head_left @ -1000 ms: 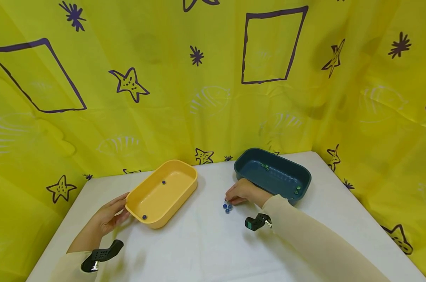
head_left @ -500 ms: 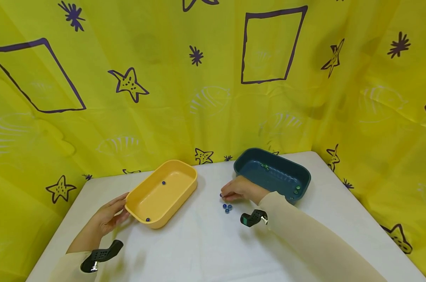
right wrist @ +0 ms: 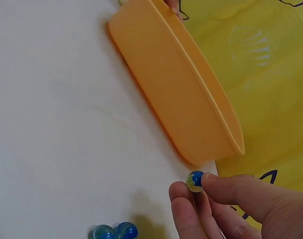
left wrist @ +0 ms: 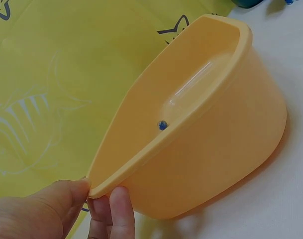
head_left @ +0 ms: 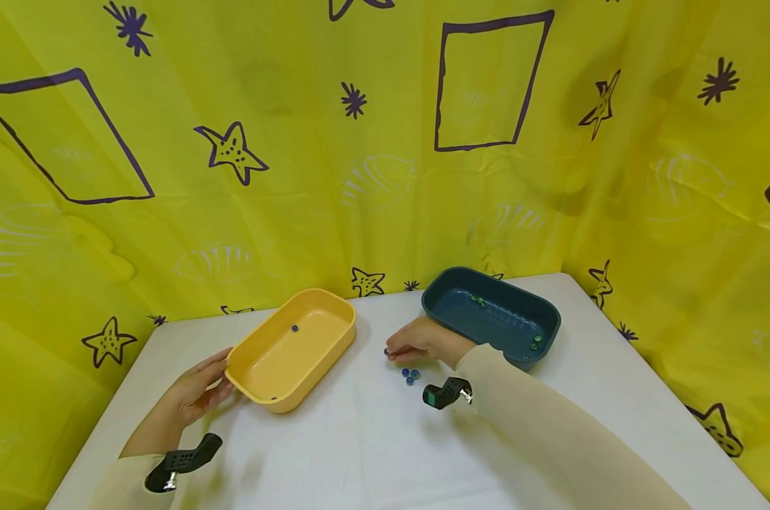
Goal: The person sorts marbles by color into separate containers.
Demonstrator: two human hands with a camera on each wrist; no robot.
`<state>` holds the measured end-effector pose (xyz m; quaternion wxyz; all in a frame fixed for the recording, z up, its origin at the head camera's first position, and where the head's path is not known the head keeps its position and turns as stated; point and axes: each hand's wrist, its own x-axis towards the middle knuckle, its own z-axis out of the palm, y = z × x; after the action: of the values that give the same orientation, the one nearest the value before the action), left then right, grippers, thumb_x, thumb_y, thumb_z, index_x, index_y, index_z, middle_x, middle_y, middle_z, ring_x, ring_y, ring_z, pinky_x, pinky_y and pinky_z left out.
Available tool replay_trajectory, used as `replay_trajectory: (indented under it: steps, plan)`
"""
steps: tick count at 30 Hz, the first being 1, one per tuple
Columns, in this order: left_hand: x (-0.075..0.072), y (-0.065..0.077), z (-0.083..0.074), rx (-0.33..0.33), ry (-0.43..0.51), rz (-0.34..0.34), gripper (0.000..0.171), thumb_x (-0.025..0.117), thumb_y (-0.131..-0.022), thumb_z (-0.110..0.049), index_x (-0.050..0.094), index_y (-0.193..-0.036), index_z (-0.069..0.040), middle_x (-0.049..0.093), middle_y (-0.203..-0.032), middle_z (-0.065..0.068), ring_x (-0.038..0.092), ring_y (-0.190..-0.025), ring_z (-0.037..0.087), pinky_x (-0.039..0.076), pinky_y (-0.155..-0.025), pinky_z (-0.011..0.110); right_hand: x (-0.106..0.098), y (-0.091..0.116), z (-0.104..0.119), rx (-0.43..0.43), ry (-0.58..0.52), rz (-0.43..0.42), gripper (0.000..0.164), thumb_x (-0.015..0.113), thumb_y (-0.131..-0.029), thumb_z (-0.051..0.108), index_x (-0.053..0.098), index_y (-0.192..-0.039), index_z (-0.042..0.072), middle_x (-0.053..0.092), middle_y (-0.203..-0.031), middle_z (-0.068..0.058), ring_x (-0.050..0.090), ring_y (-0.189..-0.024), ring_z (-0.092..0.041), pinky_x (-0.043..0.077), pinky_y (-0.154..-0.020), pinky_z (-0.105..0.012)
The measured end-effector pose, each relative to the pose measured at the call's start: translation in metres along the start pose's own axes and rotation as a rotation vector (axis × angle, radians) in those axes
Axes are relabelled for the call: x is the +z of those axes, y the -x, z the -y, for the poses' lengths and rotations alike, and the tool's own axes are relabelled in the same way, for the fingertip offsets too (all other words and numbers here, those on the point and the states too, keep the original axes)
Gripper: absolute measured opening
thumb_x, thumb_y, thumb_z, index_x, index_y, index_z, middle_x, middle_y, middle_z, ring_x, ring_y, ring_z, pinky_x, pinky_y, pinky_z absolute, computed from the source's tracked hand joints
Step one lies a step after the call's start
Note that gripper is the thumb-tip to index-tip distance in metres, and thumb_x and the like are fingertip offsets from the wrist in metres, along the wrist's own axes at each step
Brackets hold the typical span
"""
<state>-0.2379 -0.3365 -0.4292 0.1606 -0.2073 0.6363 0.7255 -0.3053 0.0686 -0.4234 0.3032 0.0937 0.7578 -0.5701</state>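
My left hand (head_left: 196,391) pinches the left end rim of an orange-yellow basin (head_left: 308,375), thumb on one side and fingers beneath in the left wrist view. One blue marble (head_left: 295,329) lies on the basin floor; another (head_left: 273,399) barely shows behind the near rim. Between thumb and fingertips my right hand (head_left: 426,341) pinches a blue and clear marble (right wrist: 195,181), held above the white cloth, right of the basin. Just below that hand, a few blue marbles (head_left: 410,381) sit close together on the cloth.
A dark teal basin (head_left: 487,322) stands behind the right forearm, with several green marbles (head_left: 534,343) inside. A yellow patterned curtain (head_left: 295,212) borders the white-covered table (head_left: 359,460) at the back and sides.
My right hand has moved left from the marble group, carrying one marble toward the orange-yellow basin. A marble in that basin has rolled toward its near rim. My left hand stays put.
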Motion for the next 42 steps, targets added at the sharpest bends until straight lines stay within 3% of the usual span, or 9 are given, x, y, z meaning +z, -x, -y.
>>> replay_trajectory:
  steps: [7,13,17,21,32,42]
  plan:
    - [0.000,0.000,0.000,0.002,0.009,0.006,0.016,0.060,-0.099,-0.022,0.069,-0.094,-0.034,0.064,-0.091,-0.003,0.066,-0.074,0.011,0.059,-0.076,0.021,0.008,0.002,0.007,-0.010,-0.019,0.016,0.025,0.074,-0.086,0.003,0.070,-0.110,-0.004,0.074,-0.088,-0.010,0.071,-0.075,-0.016,0.058,-0.085,-0.029]
    - [-0.001,0.000,0.001,-0.002,0.007,-0.002,0.022,0.060,-0.099,-0.022,0.063,-0.120,-0.029,0.063,-0.092,-0.003,0.066,-0.074,0.011,0.059,-0.076,0.021,0.014,0.003,0.014,-0.030,-0.018,0.039,0.028,0.073,-0.086,0.002,0.069,-0.113,-0.005,0.075,-0.089,-0.011,0.071,-0.073,-0.015,0.059,-0.080,-0.027]
    - [-0.001,-0.001,0.001,0.004,0.008,0.007,0.015,0.060,-0.099,-0.022,0.069,-0.105,-0.033,0.062,-0.091,-0.003,0.065,-0.073,0.011,0.059,-0.076,0.020,0.018,0.003,0.019,-0.039,-0.030,0.054,0.026,0.072,-0.087,0.002,0.070,-0.112,-0.006,0.075,-0.091,-0.012,0.071,-0.075,-0.016,0.059,-0.082,-0.029]
    - [-0.002,-0.002,0.001,0.012,0.008,0.021,0.023,0.059,-0.099,-0.022,0.070,-0.086,-0.037,0.062,-0.090,-0.003,0.065,-0.073,0.010,0.059,-0.076,0.020,0.022,0.003,0.022,-0.050,-0.052,0.057,0.026,0.071,-0.087,0.000,0.069,-0.113,-0.007,0.074,-0.094,-0.014,0.071,-0.075,-0.016,0.060,-0.080,-0.028]
    - [-0.001,-0.002,0.001,0.006,0.000,0.006,0.018,0.060,-0.099,-0.022,0.070,-0.091,-0.036,0.062,-0.090,-0.003,0.065,-0.073,0.011,0.059,-0.076,0.021,0.030,0.007,0.034,-0.059,-0.045,0.044,0.029,0.071,-0.087,-0.001,0.068,-0.115,-0.007,0.075,-0.095,-0.015,0.071,-0.072,-0.015,0.060,-0.070,-0.023]
    - [-0.001,-0.001,0.001,0.005,0.003,0.012,0.019,0.060,-0.099,-0.022,0.070,-0.091,-0.035,0.062,-0.090,-0.003,0.065,-0.073,0.010,0.059,-0.076,0.021,0.035,0.004,0.037,-0.098,-0.110,0.070,0.027,0.072,-0.086,-0.003,0.068,-0.112,-0.009,0.074,-0.094,-0.017,0.071,-0.073,-0.016,0.060,-0.077,-0.027]
